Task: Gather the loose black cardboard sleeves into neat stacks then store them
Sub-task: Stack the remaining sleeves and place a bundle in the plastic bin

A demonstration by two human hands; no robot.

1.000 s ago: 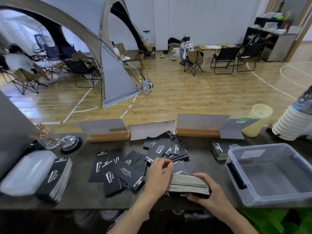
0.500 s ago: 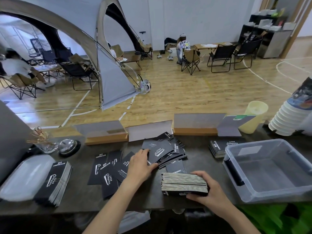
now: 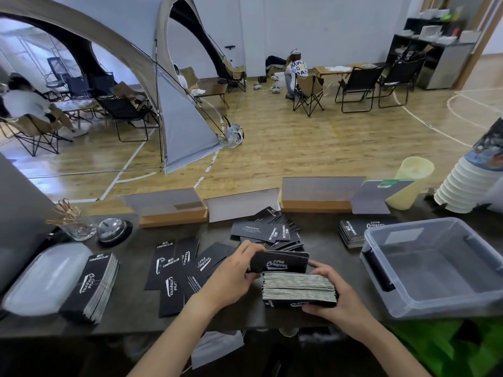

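Note:
My right hand [image 3: 330, 291] grips a thick stack of black cardboard sleeves [image 3: 298, 288] standing on edge on the dark counter [image 3: 136, 319]. My left hand [image 3: 234, 273] holds a few black sleeves [image 3: 280, 263] just behind that stack, tilted toward it. Loose sleeves [image 3: 177, 270] lie scattered to the left, and a messy pile [image 3: 268, 229] sits further back. A neat stack [image 3: 94, 287] lies at the left and another stack [image 3: 352, 232] at the right, beside the clear plastic bin [image 3: 435, 300].
A white plastic lid [image 3: 40, 278] lies at the far left. A service bell [image 3: 114, 228] and a glass jar [image 3: 74, 227] stand behind it. Card stands in wooden bases [image 3: 315, 206] line the back edge. White cups [image 3: 462, 186] and a yellow cup [image 3: 408, 183] stand at the right.
My left hand reached to the loose pile, picked up a few sleeves and brought them back against the stack. My right hand kept hold of the stack.

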